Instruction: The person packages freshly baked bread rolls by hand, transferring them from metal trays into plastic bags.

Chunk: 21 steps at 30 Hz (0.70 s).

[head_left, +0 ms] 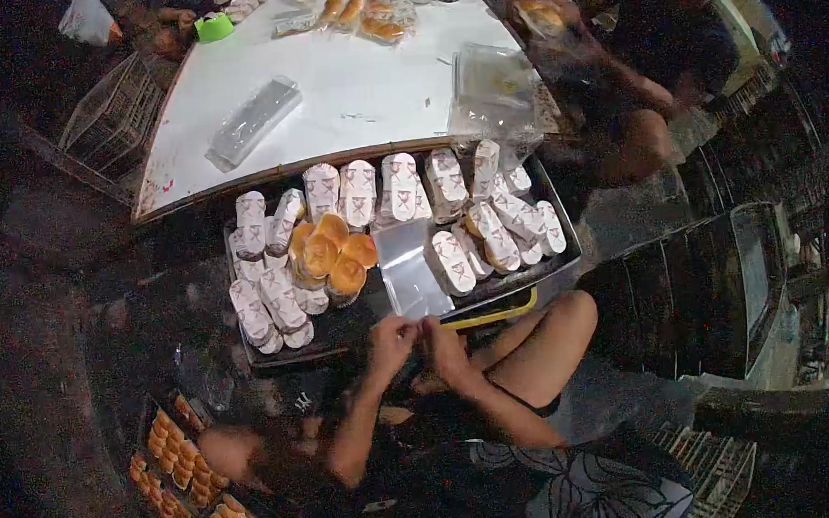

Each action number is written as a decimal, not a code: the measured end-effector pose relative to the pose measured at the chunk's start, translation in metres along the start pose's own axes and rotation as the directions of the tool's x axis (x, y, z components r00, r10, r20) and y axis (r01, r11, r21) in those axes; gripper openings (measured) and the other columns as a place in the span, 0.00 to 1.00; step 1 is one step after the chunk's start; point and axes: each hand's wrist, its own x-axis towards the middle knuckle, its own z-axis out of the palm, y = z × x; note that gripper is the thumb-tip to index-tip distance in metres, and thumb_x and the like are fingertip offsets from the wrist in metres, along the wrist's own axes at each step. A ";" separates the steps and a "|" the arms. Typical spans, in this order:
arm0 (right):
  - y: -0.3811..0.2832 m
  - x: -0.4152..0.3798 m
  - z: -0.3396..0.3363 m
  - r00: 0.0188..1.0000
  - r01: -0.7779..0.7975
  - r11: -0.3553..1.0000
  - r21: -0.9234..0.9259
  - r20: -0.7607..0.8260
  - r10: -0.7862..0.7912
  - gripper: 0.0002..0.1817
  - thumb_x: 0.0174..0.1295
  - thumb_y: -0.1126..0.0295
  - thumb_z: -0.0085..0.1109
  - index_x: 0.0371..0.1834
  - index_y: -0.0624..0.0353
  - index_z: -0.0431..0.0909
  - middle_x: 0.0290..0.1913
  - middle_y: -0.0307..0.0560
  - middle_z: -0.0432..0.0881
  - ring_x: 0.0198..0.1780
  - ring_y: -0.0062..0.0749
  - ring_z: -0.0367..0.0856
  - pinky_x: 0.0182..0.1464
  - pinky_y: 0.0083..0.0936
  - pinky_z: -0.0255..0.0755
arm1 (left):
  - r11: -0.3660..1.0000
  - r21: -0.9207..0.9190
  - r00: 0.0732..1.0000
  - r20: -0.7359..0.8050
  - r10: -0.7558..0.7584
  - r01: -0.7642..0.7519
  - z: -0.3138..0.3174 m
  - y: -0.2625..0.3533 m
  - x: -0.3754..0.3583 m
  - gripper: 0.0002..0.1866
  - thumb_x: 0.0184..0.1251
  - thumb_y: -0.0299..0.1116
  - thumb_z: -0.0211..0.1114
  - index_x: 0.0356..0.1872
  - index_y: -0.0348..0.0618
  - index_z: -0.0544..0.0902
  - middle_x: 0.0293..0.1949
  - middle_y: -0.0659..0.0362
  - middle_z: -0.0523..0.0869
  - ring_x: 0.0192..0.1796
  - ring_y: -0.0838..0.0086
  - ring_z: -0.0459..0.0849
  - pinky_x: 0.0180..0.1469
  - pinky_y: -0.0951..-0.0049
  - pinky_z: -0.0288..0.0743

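- Film (pixel 413 268), clear and glossy, lies as a smooth, flat rectangle on the dark tray (pixel 361 320), between golden buns and printed packs; its near edge reaches the tray's rim.
- Left hand (pixel 391 340), bare, is at that near edge, fingers bent and drawn close together; whether they pinch the film cannot be told.
- Right hand (pixel 444 347) is just beside it, fingertips likewise gathered; what sits between them is too small to make out.
- Buns (pixel 321 255), round, domed and shiny brown, are bunched in a heap left of the film, one showing a pale, ridged side.
- Packs (pixel 358 194), oblong with rounded ends, show white faces with brown print; they rest in rows and leaning piles along both sides and the far edge.
- Bar (pixel 497 315), yellow and curved, runs by the tray's near rim, right of the hands.
- Table (pixel 332 123), white and smooth, stands beyond the tray, bearing a creased, see-through sleeve (pixel 255 122) and a stack of clear bags (pixel 494 81).
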 end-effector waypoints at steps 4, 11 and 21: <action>-0.026 0.012 -0.029 0.979 -0.076 0.927 0.366 0.206 -0.001 0.18 0.60 0.69 0.41 0.53 0.62 0.67 0.17 0.37 0.69 0.16 0.24 0.64 0.20 0.26 0.64 | 0.974 -0.137 0.914 -0.390 0.113 -0.179 -0.001 0.047 -0.011 0.07 0.50 0.28 0.62 0.29 0.37 0.80 0.21 0.58 0.74 0.28 0.71 0.74 0.31 0.73 0.68; -0.070 0.007 0.018 0.953 -0.194 -0.118 0.974 0.158 -0.259 0.20 0.60 0.60 0.45 0.53 0.60 0.66 0.56 0.50 0.65 0.59 0.35 0.60 0.60 0.30 0.54 | 0.328 -0.894 0.874 -0.400 -0.277 -0.305 -0.014 0.045 -0.013 0.33 0.51 0.30 0.60 0.60 0.47 0.57 0.40 0.54 0.75 0.39 0.67 0.75 0.41 0.70 0.70; -0.114 0.185 0.041 0.276 0.888 0.038 -0.458 0.466 -0.840 0.45 0.37 0.72 0.63 0.63 0.44 0.52 0.58 0.49 0.62 0.55 0.44 0.64 0.58 0.41 0.55 | 0.109 -0.904 0.733 -0.402 -0.549 -0.414 -0.112 0.011 -0.046 0.19 0.59 0.35 0.53 0.51 0.45 0.67 0.39 0.57 0.72 0.44 0.69 0.73 0.48 0.59 0.71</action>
